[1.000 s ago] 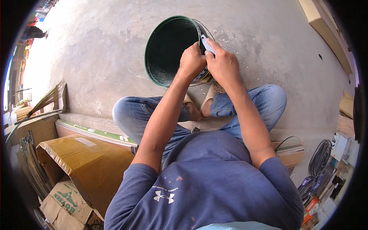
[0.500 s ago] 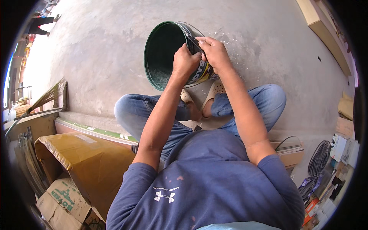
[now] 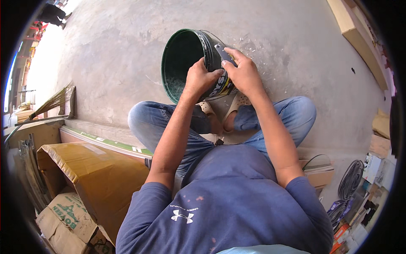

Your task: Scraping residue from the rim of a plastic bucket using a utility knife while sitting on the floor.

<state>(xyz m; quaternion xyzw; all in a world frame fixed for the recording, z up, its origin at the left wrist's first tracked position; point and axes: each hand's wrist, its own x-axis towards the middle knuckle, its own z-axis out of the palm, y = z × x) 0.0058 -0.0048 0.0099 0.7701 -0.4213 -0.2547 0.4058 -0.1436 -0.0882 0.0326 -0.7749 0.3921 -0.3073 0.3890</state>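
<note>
A dark green plastic bucket [image 3: 170,51] lies tipped on its side, its mouth facing left. Whitish flakes cling inside its lower wall. My left hand [image 3: 201,80] is closed over the near side of the rim, fingers hooked inside and thumb along the outer wall. Pinched between the thumb and fingers of my right hand [image 3: 245,73] is a flat dark grey scraper [image 3: 223,52], held against or just over the bucket's outer side near the rim; contact cannot be made out. The thin wire handle [image 3: 213,35] loops behind the bucket.
White flakes [image 3: 275,72] litter the concrete floor right of the bucket. My clogs [image 3: 239,101] are close below it. A broom [image 3: 57,100] and cardboard boxes [image 3: 101,173] are at left; coiled black cable [image 3: 351,180] lies at right. Another person's legs [image 3: 53,16] show far left.
My right hand has shifted slightly right and down, and the scraper's flat face now shows more. The bucket has tilted a little and moved slightly nearer.
</note>
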